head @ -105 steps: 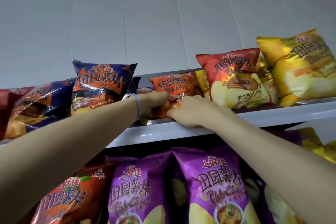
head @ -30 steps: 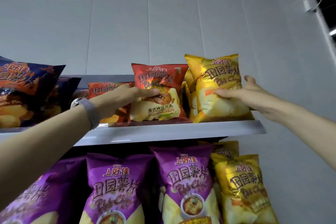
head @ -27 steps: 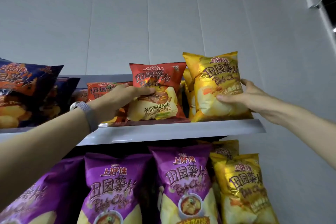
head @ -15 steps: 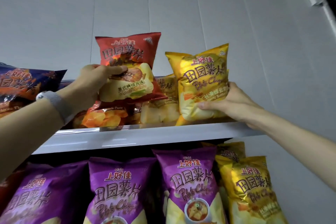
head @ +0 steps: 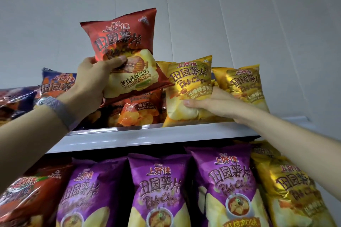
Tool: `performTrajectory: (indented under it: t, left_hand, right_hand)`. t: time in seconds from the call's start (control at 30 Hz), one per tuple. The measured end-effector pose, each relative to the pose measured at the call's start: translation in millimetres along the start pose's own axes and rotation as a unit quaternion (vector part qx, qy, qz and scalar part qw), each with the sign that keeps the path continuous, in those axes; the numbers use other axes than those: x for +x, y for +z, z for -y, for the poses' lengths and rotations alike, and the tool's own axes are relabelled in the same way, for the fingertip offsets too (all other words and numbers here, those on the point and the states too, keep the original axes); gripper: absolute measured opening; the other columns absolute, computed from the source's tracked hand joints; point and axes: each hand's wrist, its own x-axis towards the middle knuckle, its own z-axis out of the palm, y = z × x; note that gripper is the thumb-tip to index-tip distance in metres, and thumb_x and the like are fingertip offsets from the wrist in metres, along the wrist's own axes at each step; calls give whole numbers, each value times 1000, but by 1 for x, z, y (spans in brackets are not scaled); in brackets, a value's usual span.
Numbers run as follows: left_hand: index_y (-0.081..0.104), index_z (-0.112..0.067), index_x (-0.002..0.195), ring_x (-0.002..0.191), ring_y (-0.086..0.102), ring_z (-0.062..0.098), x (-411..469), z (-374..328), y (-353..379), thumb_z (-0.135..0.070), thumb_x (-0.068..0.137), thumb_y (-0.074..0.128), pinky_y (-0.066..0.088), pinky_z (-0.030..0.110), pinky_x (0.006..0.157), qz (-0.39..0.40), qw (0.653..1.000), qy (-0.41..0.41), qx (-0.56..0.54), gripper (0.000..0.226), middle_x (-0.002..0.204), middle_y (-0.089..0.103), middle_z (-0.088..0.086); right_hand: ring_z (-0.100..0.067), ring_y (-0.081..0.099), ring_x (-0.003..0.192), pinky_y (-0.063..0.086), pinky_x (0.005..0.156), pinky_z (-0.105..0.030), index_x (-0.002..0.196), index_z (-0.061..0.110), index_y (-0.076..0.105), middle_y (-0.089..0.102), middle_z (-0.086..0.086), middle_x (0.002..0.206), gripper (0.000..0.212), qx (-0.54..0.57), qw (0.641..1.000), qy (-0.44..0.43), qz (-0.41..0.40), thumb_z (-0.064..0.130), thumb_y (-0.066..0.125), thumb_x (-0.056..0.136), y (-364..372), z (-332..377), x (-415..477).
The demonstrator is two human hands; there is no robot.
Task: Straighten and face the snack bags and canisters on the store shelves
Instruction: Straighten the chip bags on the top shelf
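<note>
My left hand (head: 92,83) grips a red chip bag (head: 127,49) by its left edge and holds it up above the top shelf (head: 166,132), over an orange tomato bag (head: 136,110). My right hand (head: 212,103) holds the lower part of a yellow honey-butter bag (head: 188,86), which stands on the shelf and leans left. A second yellow bag (head: 241,84) stands just behind my right hand.
Dark blue barbecue bags (head: 55,83) stand at the left of the top shelf. On the shelf below are purple bags (head: 156,186), a red-orange bag (head: 27,195) at the left and yellow bags (head: 293,190) at the right. A grey panelled wall rises behind.
My left hand has lifted the red bag higher off the shelf, uncovering the orange bag. My right hand has shifted the front yellow bag left, showing the second yellow bag behind.
</note>
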Motion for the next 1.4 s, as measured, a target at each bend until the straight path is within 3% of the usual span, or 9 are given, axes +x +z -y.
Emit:
performTrajectory:
  t: [0.17,0.27,0.4,0.47,0.63,0.87,1.1,1.3,1.4]
  left_hand:
    - [56,-8,137,88,82,30,-16,2,15,-27,77,93,65,57,80,38,999,5,-21,73,112,79,11]
    - [56,-11,138,92,81,31,-27,1,32,-29,75,93,65,59,82,72,997,16,-29,76,116,79,11]
    - [56,-11,139,95,81,33,-47,-2,59,-32,76,93,64,60,84,116,993,18,-34,76,116,79,11]
    - [56,-12,140,95,81,29,-58,-3,78,-36,71,94,65,56,84,134,990,27,-24,82,116,79,9]
    - [53,-16,143,92,81,19,-83,-3,137,-33,82,91,67,44,81,145,988,48,-17,74,115,78,4]
    - [69,-24,122,97,80,19,-109,14,206,-59,73,84,63,48,94,183,978,72,74,62,107,82,-4]
    - [50,-42,124,106,68,7,-120,27,235,-51,90,76,56,32,87,258,948,46,180,43,113,71,-16]
    - [33,-41,159,121,68,21,-130,61,249,-65,64,76,52,49,110,268,916,13,297,107,131,70,-9]
    - [34,-43,158,118,68,18,-139,63,249,-60,73,75,52,42,107,271,894,19,357,96,129,71,-13]
  right_hand:
    - [-25,47,143,40,115,-44,158,27,33,47,7,158,138,-5,999,21,-35,104,59,47,-2,6,-22]
    - [-26,49,141,40,112,-43,159,25,31,56,5,149,113,5,996,15,-90,92,58,72,-15,7,-36]
    - [-23,65,118,48,106,-45,137,24,62,70,1,130,66,75,981,-24,-177,69,52,88,-44,-2,-63]
    - [-18,68,109,51,103,-51,122,25,70,74,6,120,62,130,967,-62,-210,69,44,87,-54,-4,-78]
    - [-4,62,124,46,111,-41,145,39,50,67,17,132,82,176,966,-138,-132,89,51,81,-71,-8,-100]
    - [-8,70,102,57,93,-35,110,35,68,74,16,104,61,76,984,-91,-131,79,77,68,-125,-46,-86]
    - [-14,71,106,57,100,-45,117,30,67,74,12,110,87,111,982,-78,-130,85,77,50,-158,-102,-51]
    - [-15,57,115,45,98,-33,131,27,55,60,12,120,66,50,998,-31,-38,67,74,82,-141,-138,-43]
    - [-13,53,112,40,94,-30,130,33,51,57,14,117,53,27,998,-47,-11,64,67,90,-135,-141,-46]
